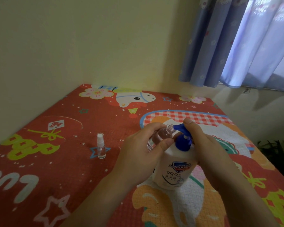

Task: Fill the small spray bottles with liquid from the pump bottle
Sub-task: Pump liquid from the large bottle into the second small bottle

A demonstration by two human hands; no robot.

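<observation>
left hand grips the open spray bottle tilted, mouth at the blue nozzle to catch liquid; right hand fingers curled on the pump bottle, thumb pressing; capped spare bottle waits apart on the bench

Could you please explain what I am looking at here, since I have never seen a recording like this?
There is no machine: a person wears a camera on the head, looking down at their own two bare hands. The left hand holds a small clear bottle, tilted, its open mouth at the blue spout of a white pump bottle. The right hand rests on that pump, a finger on top of its head. The pump bottle stands on a colourful red mat. To the left, a second small spray bottle stands upright with its sprayer on.
</observation>
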